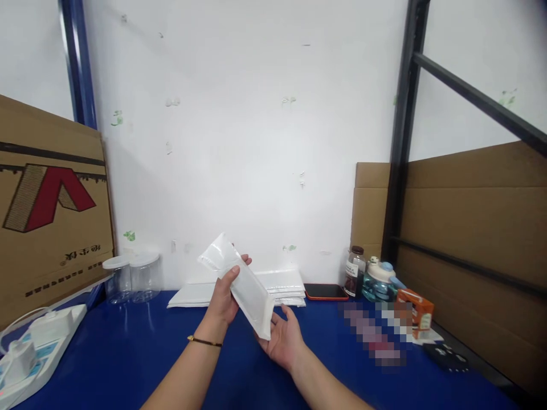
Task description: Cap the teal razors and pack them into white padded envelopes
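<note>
A white padded mailer bag is held up above the blue table, tilted with its upper end toward the wall. My left hand grips it near the middle, thumb on the front and fingers wrapped behind. My right hand is under the bag's lower end, palm up with fingers spread, touching its bottom edge. A thin bracelet sits on my left wrist.
A stack of white mailers lies by the wall. Two clear lidded jars stand at left beside a cardboard box and a white power strip. A phone, bottles and a small orange box are at right.
</note>
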Action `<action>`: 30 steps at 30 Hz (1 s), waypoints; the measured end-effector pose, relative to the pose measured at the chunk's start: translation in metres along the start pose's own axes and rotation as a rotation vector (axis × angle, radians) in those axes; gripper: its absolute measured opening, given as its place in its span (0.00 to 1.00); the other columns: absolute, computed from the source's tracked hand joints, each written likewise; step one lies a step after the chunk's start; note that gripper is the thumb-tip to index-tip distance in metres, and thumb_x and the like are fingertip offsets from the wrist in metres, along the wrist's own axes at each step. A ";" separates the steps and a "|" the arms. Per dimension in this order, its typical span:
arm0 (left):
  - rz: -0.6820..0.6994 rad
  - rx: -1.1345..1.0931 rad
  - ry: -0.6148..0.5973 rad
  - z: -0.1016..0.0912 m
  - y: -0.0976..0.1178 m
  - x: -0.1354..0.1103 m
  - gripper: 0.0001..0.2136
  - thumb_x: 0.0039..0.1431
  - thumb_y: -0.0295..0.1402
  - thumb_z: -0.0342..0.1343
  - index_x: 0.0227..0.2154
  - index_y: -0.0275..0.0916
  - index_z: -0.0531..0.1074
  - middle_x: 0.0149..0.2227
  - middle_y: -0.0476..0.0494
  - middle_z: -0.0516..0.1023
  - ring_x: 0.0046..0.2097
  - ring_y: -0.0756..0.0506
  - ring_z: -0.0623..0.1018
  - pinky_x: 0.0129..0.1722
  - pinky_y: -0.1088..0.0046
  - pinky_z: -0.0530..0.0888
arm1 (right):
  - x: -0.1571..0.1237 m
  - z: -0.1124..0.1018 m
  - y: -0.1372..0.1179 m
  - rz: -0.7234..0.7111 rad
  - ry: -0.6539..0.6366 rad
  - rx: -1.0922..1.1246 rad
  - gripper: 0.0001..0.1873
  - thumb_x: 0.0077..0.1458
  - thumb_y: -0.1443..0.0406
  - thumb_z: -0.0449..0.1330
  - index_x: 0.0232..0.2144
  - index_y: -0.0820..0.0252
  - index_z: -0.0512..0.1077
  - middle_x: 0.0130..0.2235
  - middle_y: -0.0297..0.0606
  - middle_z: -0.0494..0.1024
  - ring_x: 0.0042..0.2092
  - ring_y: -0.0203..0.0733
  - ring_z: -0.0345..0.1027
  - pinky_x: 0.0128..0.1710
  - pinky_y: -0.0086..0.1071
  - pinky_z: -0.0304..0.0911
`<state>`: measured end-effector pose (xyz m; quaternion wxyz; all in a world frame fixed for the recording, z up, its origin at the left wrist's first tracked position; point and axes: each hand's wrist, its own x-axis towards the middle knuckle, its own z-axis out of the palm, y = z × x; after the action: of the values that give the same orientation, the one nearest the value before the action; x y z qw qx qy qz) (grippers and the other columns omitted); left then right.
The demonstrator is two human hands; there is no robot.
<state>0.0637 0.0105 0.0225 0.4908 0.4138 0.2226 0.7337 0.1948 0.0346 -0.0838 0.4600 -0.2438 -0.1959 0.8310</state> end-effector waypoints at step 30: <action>0.243 -0.077 0.527 -0.072 -0.017 -0.018 0.22 0.51 0.34 0.52 0.51 0.46 0.61 0.44 0.47 0.74 0.49 0.45 0.73 0.55 0.57 0.63 | 0.004 -0.047 -0.042 -0.414 0.776 -1.956 0.19 0.57 0.57 0.44 0.39 0.61 0.69 0.38 0.49 0.75 0.39 0.51 0.70 0.36 0.38 0.59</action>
<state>0.0162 0.0073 -0.0367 0.3400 0.2135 0.2632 0.8772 0.2490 0.0638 -0.0994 0.2277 -0.7159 -0.6545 0.0846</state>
